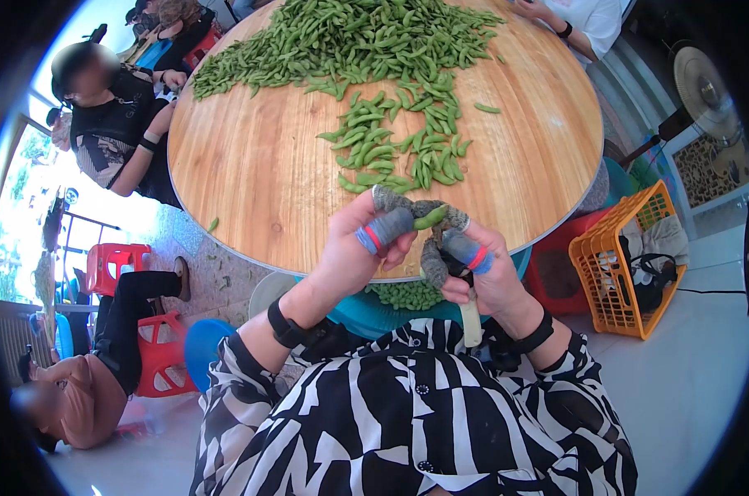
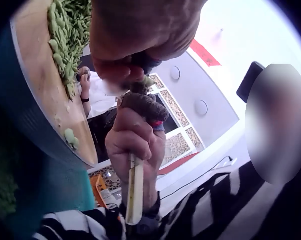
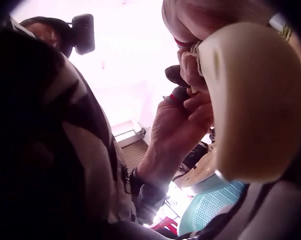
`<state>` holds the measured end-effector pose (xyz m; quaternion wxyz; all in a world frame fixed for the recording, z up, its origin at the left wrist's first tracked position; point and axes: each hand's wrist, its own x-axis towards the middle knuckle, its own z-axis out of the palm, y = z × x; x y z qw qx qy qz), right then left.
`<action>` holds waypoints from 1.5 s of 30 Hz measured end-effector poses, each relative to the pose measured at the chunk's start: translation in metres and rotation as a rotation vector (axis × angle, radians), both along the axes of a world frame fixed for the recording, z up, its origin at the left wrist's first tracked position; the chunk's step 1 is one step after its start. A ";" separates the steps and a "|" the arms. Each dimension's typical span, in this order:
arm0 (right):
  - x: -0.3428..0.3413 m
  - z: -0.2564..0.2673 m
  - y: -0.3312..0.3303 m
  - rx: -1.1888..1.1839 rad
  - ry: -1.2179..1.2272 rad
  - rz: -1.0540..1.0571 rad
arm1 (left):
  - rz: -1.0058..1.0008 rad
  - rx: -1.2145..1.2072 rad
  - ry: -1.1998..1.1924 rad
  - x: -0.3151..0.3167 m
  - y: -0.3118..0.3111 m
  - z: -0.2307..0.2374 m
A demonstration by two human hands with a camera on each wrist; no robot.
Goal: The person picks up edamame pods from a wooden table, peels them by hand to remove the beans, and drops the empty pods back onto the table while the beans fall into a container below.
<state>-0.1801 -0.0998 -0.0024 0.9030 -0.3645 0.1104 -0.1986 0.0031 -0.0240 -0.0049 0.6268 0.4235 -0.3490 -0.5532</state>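
The left hand (image 1: 366,238) is pinching a green soybean pod (image 1: 430,217) between both hands, by the round wooden table (image 1: 259,182). The right hand (image 1: 486,269) is gripping a pale handle (image 1: 471,324). The pod is probably feeling light and bendy; pinching its tip is seeming best.

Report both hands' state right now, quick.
Left hand: closed, pinching a green pod.
Right hand: closed, holding a pale handle.
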 end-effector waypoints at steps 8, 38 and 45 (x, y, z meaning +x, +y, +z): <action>-0.002 -0.005 -0.006 0.209 0.039 0.076 | -0.179 0.158 0.448 0.003 -0.004 -0.005; 0.013 0.011 0.000 -0.641 0.292 -0.265 | 0.056 -0.073 -0.622 -0.012 0.017 -0.001; -0.005 -0.008 -0.005 -0.927 0.467 -0.130 | -0.126 -0.099 -0.774 -0.016 0.033 -0.005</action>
